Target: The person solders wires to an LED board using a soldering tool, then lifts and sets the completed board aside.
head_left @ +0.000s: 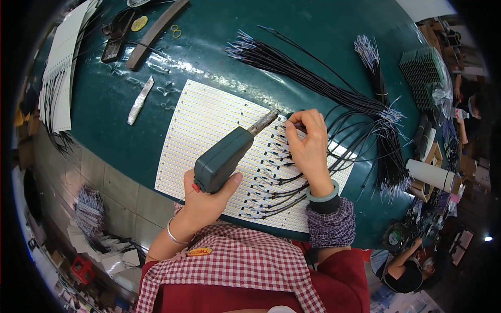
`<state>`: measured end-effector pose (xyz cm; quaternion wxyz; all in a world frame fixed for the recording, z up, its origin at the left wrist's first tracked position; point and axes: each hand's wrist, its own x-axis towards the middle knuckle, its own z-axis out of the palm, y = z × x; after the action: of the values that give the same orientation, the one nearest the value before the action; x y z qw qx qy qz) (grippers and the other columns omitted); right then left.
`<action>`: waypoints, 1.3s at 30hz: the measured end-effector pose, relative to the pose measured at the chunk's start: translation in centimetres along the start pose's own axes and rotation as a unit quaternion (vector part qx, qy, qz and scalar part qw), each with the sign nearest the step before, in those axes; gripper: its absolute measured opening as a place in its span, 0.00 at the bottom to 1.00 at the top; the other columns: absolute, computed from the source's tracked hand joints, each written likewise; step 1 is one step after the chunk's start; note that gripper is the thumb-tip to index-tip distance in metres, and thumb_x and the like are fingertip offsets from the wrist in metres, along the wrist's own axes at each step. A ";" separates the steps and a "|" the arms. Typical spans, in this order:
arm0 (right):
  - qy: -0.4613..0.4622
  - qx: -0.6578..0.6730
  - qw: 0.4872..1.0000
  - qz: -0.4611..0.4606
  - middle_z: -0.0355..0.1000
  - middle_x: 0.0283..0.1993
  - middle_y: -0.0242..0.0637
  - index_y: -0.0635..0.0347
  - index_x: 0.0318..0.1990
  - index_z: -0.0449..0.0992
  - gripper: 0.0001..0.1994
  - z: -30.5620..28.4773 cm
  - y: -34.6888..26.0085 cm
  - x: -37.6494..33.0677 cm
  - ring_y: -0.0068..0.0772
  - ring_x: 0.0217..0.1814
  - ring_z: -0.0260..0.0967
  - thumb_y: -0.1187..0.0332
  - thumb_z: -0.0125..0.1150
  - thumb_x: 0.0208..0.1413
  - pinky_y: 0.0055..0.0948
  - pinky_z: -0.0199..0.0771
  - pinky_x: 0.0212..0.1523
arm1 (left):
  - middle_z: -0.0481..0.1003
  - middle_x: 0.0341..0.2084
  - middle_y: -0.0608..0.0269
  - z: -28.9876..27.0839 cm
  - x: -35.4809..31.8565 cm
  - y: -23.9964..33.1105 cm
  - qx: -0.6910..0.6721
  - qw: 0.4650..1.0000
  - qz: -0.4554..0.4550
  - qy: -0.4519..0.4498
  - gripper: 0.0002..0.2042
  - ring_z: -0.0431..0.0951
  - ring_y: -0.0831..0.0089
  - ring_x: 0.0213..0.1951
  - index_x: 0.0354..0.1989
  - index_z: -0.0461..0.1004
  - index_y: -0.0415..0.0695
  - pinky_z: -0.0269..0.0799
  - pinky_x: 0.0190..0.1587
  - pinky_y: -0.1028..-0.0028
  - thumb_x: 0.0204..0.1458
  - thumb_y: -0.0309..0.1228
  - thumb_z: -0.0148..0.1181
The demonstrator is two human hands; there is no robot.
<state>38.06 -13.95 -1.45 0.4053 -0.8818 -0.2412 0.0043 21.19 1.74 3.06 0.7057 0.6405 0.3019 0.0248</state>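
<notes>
Gripping a soldering gun point(224, 156), the left hand point(206, 201) is pointing its tip up-right; right hand point(309, 148) fingers are pinching a wire point(297, 127) on the panel point(209, 125).

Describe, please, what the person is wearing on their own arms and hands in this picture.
Both hands are bare, without gloves. The left hand has a thin silver bangle at the wrist, and the forearm above it is uncovered. The right hand has a pale green, jade-like bangle at the wrist, then a dark cuff and a purple-and-white checked sleeve cover gathered over the forearm.
</notes>
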 end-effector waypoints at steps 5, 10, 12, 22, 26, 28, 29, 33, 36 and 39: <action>-0.058 -0.005 0.998 0.012 0.67 0.30 0.38 0.62 0.28 0.73 0.03 -0.8 0.0 1.0 0.39 0.36 0.65 0.74 0.62 0.48 0.35 0.64 0.38 | 0.76 0.25 0.69 0.2 0.3 -0.2 0.011 0.998 0.056 0.001 0.08 0.70 0.85 0.26 0.36 0.78 0.37 0.66 0.28 0.79 0.51 0.27 0.68; -0.071 0.002 0.996 0.051 0.68 0.30 0.39 0.64 0.28 0.73 0.03 -1.0 -0.1 1.2 0.40 0.36 0.65 0.75 0.61 0.47 0.35 0.66 0.39 | 0.76 0.24 0.70 0.4 0.5 -0.2 0.010 0.998 0.058 -0.005 0.07 0.69 0.85 0.25 0.36 0.77 0.37 0.65 0.27 0.79 0.51 0.26 0.67; -0.073 0.006 0.996 0.044 0.68 0.30 0.39 0.64 0.28 0.73 0.03 -1.0 -0.1 1.3 0.40 0.36 0.65 0.75 0.61 0.47 0.35 0.66 0.39 | 0.75 0.23 0.71 0.4 0.6 -0.1 0.033 0.997 0.069 -0.021 0.07 0.68 0.86 0.25 0.35 0.77 0.37 0.64 0.26 0.80 0.51 0.25 0.67; -0.067 -0.010 0.997 0.037 0.67 0.30 0.39 0.63 0.28 0.73 0.03 -0.8 0.2 1.3 0.41 0.36 0.64 0.75 0.61 0.46 0.37 0.65 0.39 | 0.74 0.23 0.71 0.4 0.2 0.1 0.033 0.997 0.069 -0.020 0.07 0.67 0.86 0.25 0.34 0.77 0.37 0.63 0.26 0.79 0.50 0.25 0.67; -0.069 -0.004 0.997 0.030 0.67 0.30 0.39 0.63 0.27 0.73 0.03 -0.8 0.2 1.3 0.41 0.36 0.64 0.75 0.61 0.47 0.37 0.65 0.39 | 0.77 0.28 0.68 -0.7 -0.9 -0.1 0.000 0.999 0.038 0.029 0.09 0.73 0.84 0.29 0.37 0.77 0.37 0.69 0.31 0.79 0.49 0.25 0.69; -0.068 -0.011 0.997 0.034 0.67 0.30 0.39 0.64 0.27 0.73 0.03 -0.8 0.2 1.3 0.41 0.36 0.64 0.75 0.61 0.47 0.37 0.65 0.39 | 0.79 0.35 0.63 -1.6 -1.9 -0.7 0.000 0.997 0.025 0.070 0.13 0.78 0.78 0.35 0.42 0.78 0.37 0.75 0.39 0.77 0.48 0.23 0.69; -0.068 -0.005 0.997 0.024 0.67 0.30 0.39 0.64 0.27 0.73 0.03 -0.9 0.3 1.3 0.41 0.36 0.64 0.75 0.61 0.47 0.37 0.65 0.39 | 0.79 0.35 0.63 -2.1 -2.3 -1.2 0.000 0.997 0.027 0.070 0.13 0.78 0.78 0.35 0.42 0.78 0.37 0.75 0.39 0.77 0.48 0.23 0.69; -0.071 -0.013 0.997 0.019 0.68 0.30 0.40 0.64 0.28 0.73 0.03 -0.9 0.3 1.2 0.41 0.36 0.65 0.75 0.61 0.47 0.37 0.65 0.39 | 0.74 0.34 0.63 -5.0 -3.8 -4.2 0.019 0.966 0.180 0.182 0.17 0.69 0.81 0.26 0.52 0.72 0.34 0.63 0.29 0.80 0.52 0.16 0.61; -0.079 -0.017 0.997 0.016 0.68 0.31 0.40 0.64 0.28 0.73 0.03 -1.0 0.3 1.3 0.41 0.37 0.65 0.75 0.61 0.47 0.37 0.66 0.39 | 0.75 0.43 0.62 -7.3 -5.1 -6.4 0.060 0.948 0.099 0.295 0.23 0.74 0.78 0.35 0.59 0.66 0.35 0.70 0.43 0.77 0.54 0.17 0.60; -0.104 -0.007 0.994 0.024 0.68 0.33 0.42 0.65 0.32 0.74 0.05 -1.7 0.2 1.5 0.42 0.39 0.66 0.74 0.61 0.48 0.37 0.67 0.41 | 0.74 0.39 0.63 -8.1 -5.5 -8.4 0.092 0.916 0.138 0.366 0.23 0.72 0.80 0.32 0.60 0.65 0.35 0.69 0.41 0.78 0.56 0.19 0.60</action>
<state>39.79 -14.63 -0.12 0.3716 -0.8849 -0.2608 0.1044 10.03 5.11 -2.44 0.4739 0.6838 0.4487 0.3263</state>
